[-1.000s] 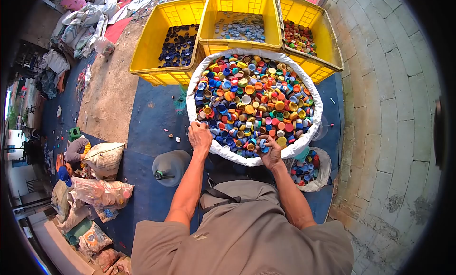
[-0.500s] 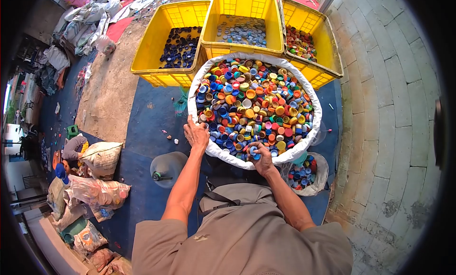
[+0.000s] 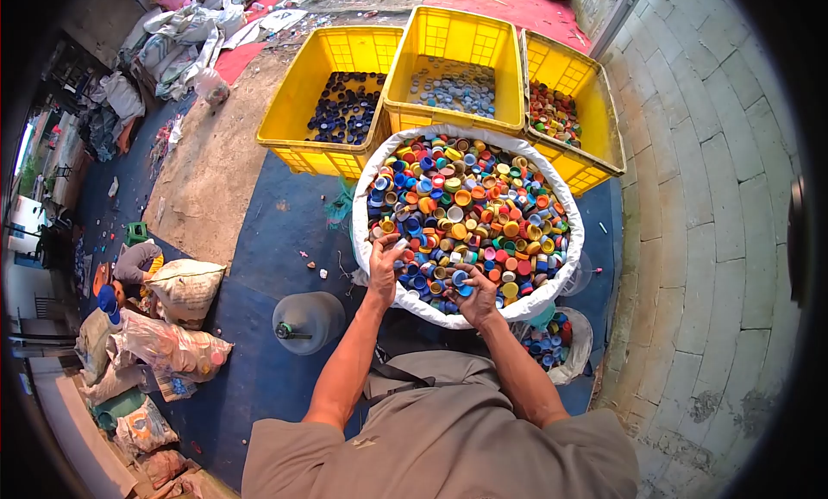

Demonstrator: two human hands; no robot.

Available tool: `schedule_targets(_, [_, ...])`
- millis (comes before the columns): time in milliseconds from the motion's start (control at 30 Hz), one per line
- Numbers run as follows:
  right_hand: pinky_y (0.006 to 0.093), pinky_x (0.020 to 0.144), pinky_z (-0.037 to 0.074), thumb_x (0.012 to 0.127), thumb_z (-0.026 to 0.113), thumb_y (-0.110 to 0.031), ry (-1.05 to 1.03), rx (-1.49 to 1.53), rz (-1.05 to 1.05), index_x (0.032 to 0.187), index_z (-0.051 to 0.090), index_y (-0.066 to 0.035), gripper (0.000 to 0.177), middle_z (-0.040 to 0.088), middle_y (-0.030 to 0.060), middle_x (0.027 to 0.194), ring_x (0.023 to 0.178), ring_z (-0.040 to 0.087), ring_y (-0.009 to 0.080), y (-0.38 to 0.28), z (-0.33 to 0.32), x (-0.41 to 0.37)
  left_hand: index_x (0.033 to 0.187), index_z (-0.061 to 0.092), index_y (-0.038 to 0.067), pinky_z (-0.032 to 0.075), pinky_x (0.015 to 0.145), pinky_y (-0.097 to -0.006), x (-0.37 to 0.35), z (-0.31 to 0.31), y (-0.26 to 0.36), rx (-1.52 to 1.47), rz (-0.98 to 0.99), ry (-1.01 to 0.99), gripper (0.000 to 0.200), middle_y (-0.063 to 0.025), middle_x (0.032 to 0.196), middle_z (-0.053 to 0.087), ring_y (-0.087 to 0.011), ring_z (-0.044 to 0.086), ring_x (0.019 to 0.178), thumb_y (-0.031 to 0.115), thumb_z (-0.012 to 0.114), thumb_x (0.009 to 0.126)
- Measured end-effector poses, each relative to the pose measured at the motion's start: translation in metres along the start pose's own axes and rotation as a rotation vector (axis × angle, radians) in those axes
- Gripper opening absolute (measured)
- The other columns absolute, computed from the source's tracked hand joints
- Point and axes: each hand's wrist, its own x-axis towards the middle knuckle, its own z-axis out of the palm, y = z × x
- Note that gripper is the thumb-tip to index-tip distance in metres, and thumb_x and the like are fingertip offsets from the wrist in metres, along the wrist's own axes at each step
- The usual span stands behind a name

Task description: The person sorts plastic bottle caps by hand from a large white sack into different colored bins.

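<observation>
Two hands [image 3: 384, 262] [image 3: 477, 299] in caps [image 3: 470, 201], three crates [image 3: 293, 119] [image 3: 454, 25] [image 3: 595, 145]

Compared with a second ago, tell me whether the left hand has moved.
Yes. The left hand left the white sack's rim and shifted inward over the caps, toward the right hand.

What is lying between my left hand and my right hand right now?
In the head view, mixed bottle caps, mostly blue ones, fill the stretch between the left hand and right hand, inside the white sack.
</observation>
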Motion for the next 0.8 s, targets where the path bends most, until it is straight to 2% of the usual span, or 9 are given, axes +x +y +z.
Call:
schedule_targets(100, [0.0366,0.083,0.046,0.068,0.051,-0.01,0.031,0.092,-0.002,0.118,0.052,-0.004,0.05,0.06,0.0134,0.111,0.1,0.059,0.0257,-0.002,0.005,0.003,0.116,0.056,0.007,0.049,0.062,-0.0297,0.004,-0.008,-0.018,-0.321,-0.147,-0.185,0.033,-0.005,0.096,0.06,-0.0128,0.058,0.075,0.018,0.052,0.085])
schedule_targets(233, [0.0407,0.086,0.045,0.069,0.051,-0.012,0.105,0.259,-0.03,0.118,0.05,0.001,0.051,0.058,0.0144,0.107,0.097,0.057,0.0296,0.009,-0.006,0.012,0.094,0.06,0.004,0.052,0.071,-0.0362,0.007,0.001,-0.044,-0.493,-0.354,0.047,0.03,-0.0086,0.088,0.062,-0.0227,0.059,0.079,0.032,0.054,0.088])
schedule_targets(433, [0.0447,0.089,0.044,0.071,0.049,-0.012,0.398,0.26,0.048,0.081,0.046,-0.004,0.013,0.054,0.0095,0.083,0.08,0.054,0.0259,0.006,-0.004,0.033,0.091,0.056,0.001,0.05,0.068,-0.0386,0.047,0.021,-0.062,-0.368,-0.571,0.21,0.037,-0.012,0.087,0.057,-0.0253,0.055,0.077,0.038,0.06,0.084])
schedule_targets(533, [0.0477,0.096,0.042,0.071,0.047,-0.009,0.192,0.407,-0.103,0.078,0.045,-0.002,0.01,0.053,0.0145,0.091,0.088,0.055,0.0292,-0.053,0.028,0.073,0.108,0.049,-0.003,0.052,0.069,-0.0399,0.103,0.075,-0.013,-0.512,-0.322,0.005,0.046,-0.0183,0.095,0.053,-0.0252,0.055,0.08,0.034,0.061,0.084])
schedule_targets(600, [0.0507,0.105,0.035,0.067,0.047,-0.005,-0.101,0.5,-0.286,0.079,0.042,0.002,0.015,0.051,0.0202,0.097,0.097,0.053,0.0343,-0.125,0.097,0.063,0.123,0.038,-0.009,0.047,0.089,-0.0432,0.119,0.127,0.065,-0.739,-0.338,-0.234,0.069,-0.0224,0.112,0.048,-0.0296,0.05,0.095,0.039,0.066,0.082])
schedule_targets(633, [0.0516,0.112,0.028,0.065,0.046,-0.004,-0.251,0.526,-0.397,0.085,0.04,0.007,0.024,0.046,0.0265,0.116,0.116,0.045,0.039,-0.148,0.104,0.069,0.138,0.018,-0.011,0.033,0.105,-0.0469,0.099,0.162,0.112,-0.791,-0.263,-0.18,0.092,-0.0264,0.13,0.036,-0.0343,0.041,0.114,0.041,0.068,0.08])
schedule_targets(667, [0.0547,0.116,0.016,0.065,0.045,-0.004,-0.294,0.565,-0.431,0.108,0.036,0.017,0.049,0.023,0.0304,0.142,0.138,0.019,0.0425,-0.171,0.124,0.061,0.144,-0.005,-0.008,0.015,0.115,-0.0472,0.097,0.171,0.138,-0.771,-0.102,-0.561,0.11,-0.0286,0.146,0.014,-0.0371,0.02,0.136,0.044,0.068,0.08])
schedule_targets(700, [0.0544,0.117,0.008,0.066,0.045,-0.002,-0.335,0.601,-0.503,0.135,0.014,0.016,0.078,-0.005,0.0279,0.151,0.142,-0.009,0.0405,-0.186,0.134,0.058,0.145,-0.008,-0.005,0.006,0.117,-0.0464,0.089,0.186,0.163,-0.816,-0.089,-0.365,0.111,-0.0279,0.152,-0.002,-0.0361,0.0,0.144,0.044,0.068,0.08])
schedule_targets(800, [0.0525,0.117,0.01,0.07,0.043,0.001,-0.251,0.492,-0.648,0.144,-0.003,0.007,0.088,-0.006,0.0287,0.151,0.142,-0.005,0.0411,-0.203,0.14,0.04,0.146,0.0,-0.005,0.003,0.117,-0.0448,0.089,0.177,0.171,-0.651,0.089,-0.434,0.104,-0.0259,0.153,-0.006,-0.0353,-0.007,0.144,0.045,0.065,0.082])
